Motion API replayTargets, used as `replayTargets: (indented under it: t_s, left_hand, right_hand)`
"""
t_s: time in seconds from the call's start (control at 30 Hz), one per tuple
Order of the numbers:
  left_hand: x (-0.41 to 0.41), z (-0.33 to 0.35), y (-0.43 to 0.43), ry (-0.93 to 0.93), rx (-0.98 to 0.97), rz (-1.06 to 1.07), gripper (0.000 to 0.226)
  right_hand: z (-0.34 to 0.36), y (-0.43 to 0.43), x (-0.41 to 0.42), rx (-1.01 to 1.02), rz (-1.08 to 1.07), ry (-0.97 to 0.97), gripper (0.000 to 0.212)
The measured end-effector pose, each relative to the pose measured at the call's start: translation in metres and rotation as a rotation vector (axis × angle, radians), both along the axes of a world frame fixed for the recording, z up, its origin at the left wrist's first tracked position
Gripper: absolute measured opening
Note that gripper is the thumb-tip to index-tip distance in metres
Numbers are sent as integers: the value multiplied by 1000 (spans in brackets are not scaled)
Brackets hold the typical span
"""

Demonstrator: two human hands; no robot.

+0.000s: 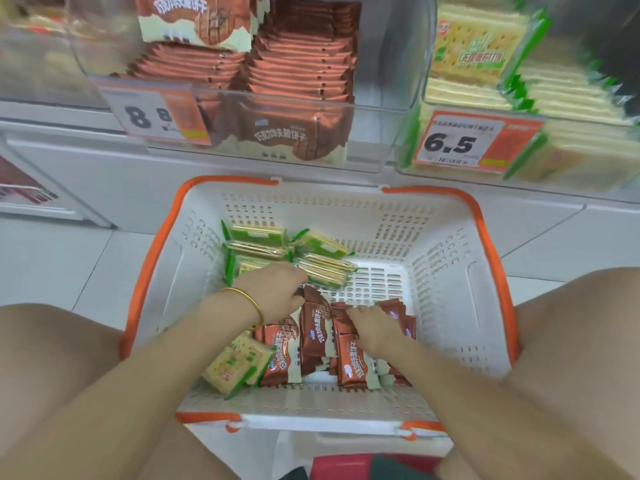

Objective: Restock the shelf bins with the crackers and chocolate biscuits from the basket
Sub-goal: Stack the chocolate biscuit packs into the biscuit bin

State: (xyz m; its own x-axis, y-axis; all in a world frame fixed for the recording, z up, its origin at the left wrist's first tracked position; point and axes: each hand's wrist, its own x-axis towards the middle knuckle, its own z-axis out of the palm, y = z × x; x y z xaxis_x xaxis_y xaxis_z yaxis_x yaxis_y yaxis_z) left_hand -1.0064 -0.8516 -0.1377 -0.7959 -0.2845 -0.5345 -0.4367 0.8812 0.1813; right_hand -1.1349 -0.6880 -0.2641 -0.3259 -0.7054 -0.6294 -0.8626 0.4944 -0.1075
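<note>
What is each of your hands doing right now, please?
Left hand: closed on a cracker pack.
Right hand: open, resting on the chocolate biscuit packs.

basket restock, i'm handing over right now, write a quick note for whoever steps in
Left hand: down in the basket, fingers at the edge of a cracker pack; whether it grips is unclear.
Right hand: lies flat on the chocolate biscuit packs, holding nothing.
Where: crackers sit at the basket's far side, plus one by the near-left corner; chocolate biscuits lie at the near side.
Done: the chocolate biscuit bin and the cracker bin both hold stock.
Left: every pack in the basket, brown ones to the left bin, green ones to the right.
</note>
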Motion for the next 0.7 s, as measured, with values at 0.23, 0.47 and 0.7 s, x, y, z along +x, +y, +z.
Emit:
replayTargets:
  t_s: [0.23, 0.47, 0.7]
  left_hand:
    - [2, 1, 2, 2, 25, 9, 39]
    - [6, 5, 6, -24, 109, 26, 42]
    - [6, 74, -25, 309, 464, 293, 31]
  right_hand:
    - [19, -8, -7, -16, -19, -14, 41]
    - [73, -26, -17, -33, -22, -259, 17]
    - [211, -52, -22, -646, -481, -810, 18]
